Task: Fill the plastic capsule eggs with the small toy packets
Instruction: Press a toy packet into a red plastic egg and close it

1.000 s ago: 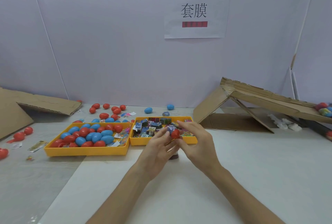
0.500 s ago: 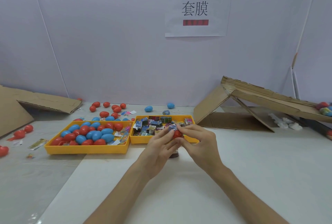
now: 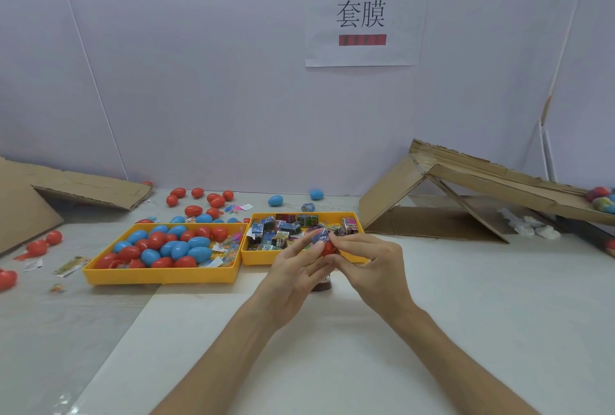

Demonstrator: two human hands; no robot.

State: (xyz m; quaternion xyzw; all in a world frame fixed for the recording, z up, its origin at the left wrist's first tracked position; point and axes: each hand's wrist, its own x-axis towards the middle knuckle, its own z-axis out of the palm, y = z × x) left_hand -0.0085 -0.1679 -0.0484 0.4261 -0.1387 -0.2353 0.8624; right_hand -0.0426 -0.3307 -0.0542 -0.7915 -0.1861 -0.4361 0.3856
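Note:
Both hands meet in front of the trays, just above the table. My left hand (image 3: 296,273) holds a red egg half (image 3: 327,248) between its fingertips. My right hand (image 3: 367,264) pinches a small blue toy packet (image 3: 320,235) that sits at the mouth of the red half. A dark object (image 3: 322,285) stands on the table below my hands, mostly hidden. The left yellow tray (image 3: 159,276) holds several red and blue capsule eggs (image 3: 173,246). The right yellow tray (image 3: 256,259) holds several small toy packets (image 3: 283,231).
Loose red and blue eggs (image 3: 213,201) lie behind the trays and at the far left. Folded cardboard (image 3: 466,188) forms a ramp at the right; another cardboard sheet (image 3: 66,188) lies at the left. Wrappers (image 3: 70,264) lie left of the egg tray. A paper sign (image 3: 362,15) hangs on the wall.
My hands stay together in the same spot. The blue packet has settled closer onto the red egg half, with my right fingers now pinched over it.

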